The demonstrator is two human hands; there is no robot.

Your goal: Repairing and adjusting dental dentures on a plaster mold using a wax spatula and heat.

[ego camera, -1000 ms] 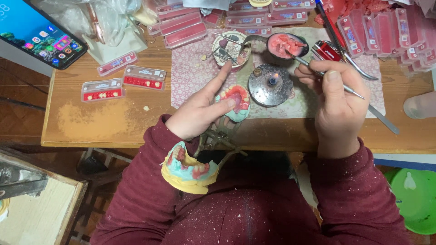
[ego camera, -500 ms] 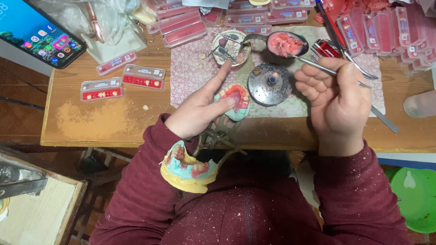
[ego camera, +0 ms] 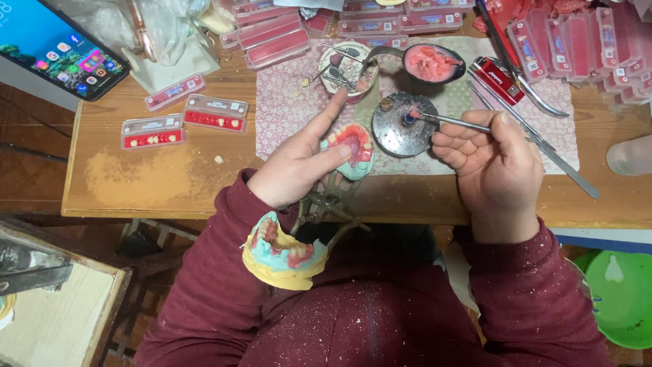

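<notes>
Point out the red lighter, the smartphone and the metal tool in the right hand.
red lighter [ego camera: 494, 79], head view, middle of its body.
smartphone [ego camera: 51, 47], head view, lit screen.
metal tool [ego camera: 451, 121], head view, bare shaft.

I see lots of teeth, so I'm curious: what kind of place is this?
Probably a small dental lab bench, where false teeth get made. The left hand holds a pink wax denture, the right hand works a metal tool, and tooth cards lie nearby.
</notes>
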